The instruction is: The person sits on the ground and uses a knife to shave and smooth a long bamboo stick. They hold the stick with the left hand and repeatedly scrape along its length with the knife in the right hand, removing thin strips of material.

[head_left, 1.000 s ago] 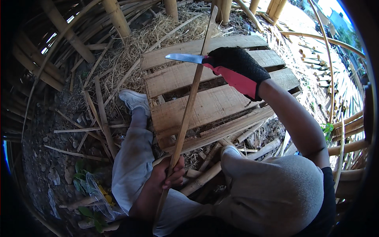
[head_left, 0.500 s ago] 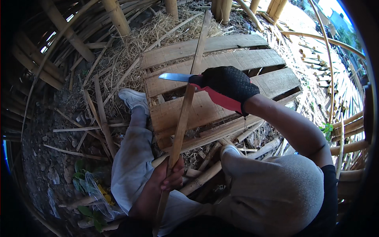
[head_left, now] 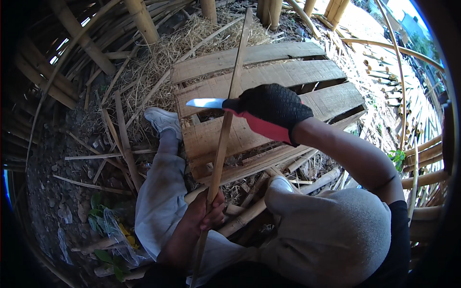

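The right hand (head_left: 271, 109) and knife (head_left: 204, 103) have moved down the strip (head_left: 223, 151).

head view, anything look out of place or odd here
Yes: crumpled clear plastic lies on the ground at lower left, near green leaves, looking like stray litter. Also mismatched: the right hand wears a glove, while the left hand is bare.

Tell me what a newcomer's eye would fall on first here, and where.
Probably the bright knife blade, up and left of the picture's middle, jutting left from the right hand, gloved in black and pink. Next, the long tan strip running from the lower edge nearly to the top, gripped low down by the bare left hand. Behind it, the slatted wooden platform takes up the middle, with pale shavings heaped by its far left corner.
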A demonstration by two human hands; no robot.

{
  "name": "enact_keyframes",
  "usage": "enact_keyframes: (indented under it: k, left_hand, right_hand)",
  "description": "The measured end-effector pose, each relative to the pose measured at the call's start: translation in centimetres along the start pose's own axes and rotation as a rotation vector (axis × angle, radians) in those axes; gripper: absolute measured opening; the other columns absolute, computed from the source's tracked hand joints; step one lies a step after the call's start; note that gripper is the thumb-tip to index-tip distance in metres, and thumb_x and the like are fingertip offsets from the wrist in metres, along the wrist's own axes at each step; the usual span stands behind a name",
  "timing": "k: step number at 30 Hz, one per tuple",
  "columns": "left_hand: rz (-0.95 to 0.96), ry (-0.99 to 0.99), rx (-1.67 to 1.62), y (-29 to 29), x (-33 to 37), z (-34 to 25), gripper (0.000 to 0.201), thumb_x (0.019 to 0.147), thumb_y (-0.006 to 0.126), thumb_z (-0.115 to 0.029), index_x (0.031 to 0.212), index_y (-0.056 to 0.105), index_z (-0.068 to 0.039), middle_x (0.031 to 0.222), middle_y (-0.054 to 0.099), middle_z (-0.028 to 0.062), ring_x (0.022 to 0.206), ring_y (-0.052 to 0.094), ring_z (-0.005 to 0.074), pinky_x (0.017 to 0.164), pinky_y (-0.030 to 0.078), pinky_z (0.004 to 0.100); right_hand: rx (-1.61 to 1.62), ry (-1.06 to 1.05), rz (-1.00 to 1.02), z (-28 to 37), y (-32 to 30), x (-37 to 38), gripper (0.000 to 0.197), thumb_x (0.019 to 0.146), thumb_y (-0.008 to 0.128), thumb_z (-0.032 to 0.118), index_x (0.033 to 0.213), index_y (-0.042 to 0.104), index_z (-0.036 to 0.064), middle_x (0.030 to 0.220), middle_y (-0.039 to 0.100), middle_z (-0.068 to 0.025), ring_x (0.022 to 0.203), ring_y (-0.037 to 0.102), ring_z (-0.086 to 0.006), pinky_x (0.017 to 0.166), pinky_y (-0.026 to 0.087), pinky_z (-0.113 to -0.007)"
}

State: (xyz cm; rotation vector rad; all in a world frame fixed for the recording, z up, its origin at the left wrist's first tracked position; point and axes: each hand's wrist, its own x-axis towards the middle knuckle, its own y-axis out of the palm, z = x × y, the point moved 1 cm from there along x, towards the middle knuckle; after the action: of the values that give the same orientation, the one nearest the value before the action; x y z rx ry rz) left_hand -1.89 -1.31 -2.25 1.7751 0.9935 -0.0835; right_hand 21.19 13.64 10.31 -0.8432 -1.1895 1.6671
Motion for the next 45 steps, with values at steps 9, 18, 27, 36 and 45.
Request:
enact_keyframes:
  k: [9,18,27,36,45]
  left_hand:
    - [-0.082,-0.004,0.075,0.5,-0.3,-0.3,0.038,0.107,0.03,-0.03,0.076,0.043,-0.012,0.042,0.034,-0.0008,0.026,0.027,0.0094,0.032,0.025,0.0245]
    - [-0.14,-0.005,0.158,1.1,-0.2,-0.3,0.039,0.107,0.031,-0.031,0.075,0.042,-0.012,0.042,0.035,-0.0008,0.027,0.027,0.009,0.033,0.027,0.0252]
    - [-0.099,-0.018,0.152,1.2,0.1,-0.4,0.04,0.107,0.031,-0.036,0.078,0.044,-0.012,0.042,0.035,-0.0013,0.027,0.028,0.0091,0.034,0.027,0.0246]
    - [-0.153,0.001,0.177,1.1,0.2,-0.2,0.047,0.108,0.032,-0.044,0.076,0.044,-0.011,0.042,0.036,0.0003,0.027,0.031,0.0104,0.035,0.03,0.0263]
    - [-0.261,0.104,0.304,1.9,0.3,0.5,0.059,0.105,0.035,-0.057,0.077,0.047,-0.007,0.042,0.037,0.0027,0.027,0.032,0.0121,0.032,0.027,0.0261]
  right_hand:
    - [0.054,-0.041,0.044,0.7,0.8,-0.5,0.037,0.1,0.05,0.045,0.108,0.076,0.02,0.091,0.072,-0.0154,0.083,0.071,-0.0322,0.074,0.056,-0.041]
    - [0.158,0.023,0.096,2.3,0.8,-1.9,0.026,0.097,0.056,0.033,0.105,0.076,0.0179,0.091,0.072,-0.0146,0.084,0.071,-0.0327,0.072,0.055,-0.041]
    - [-0.037,-0.159,0.089,3.1,1.9,-4.1,0.034,0.099,0.051,0.04,0.105,0.076,0.0178,0.088,0.073,-0.015,0.082,0.072,-0.0333,0.075,0.057,-0.045]
    - [-0.003,-0.084,-0.013,2.7,0.7,-3.4,0.025,0.097,0.055,0.03,0.096,0.075,0.0156,0.084,0.071,-0.0143,0.076,0.069,-0.0332,0.066,0.055,-0.042]
    - [-0.012,-0.065,-0.059,-1.6,-0.3,-0.9,0.036,0.098,0.054,0.041,0.103,0.075,0.0111,0.091,0.072,-0.0194,0.081,0.072,-0.0352,0.072,0.056,-0.04]
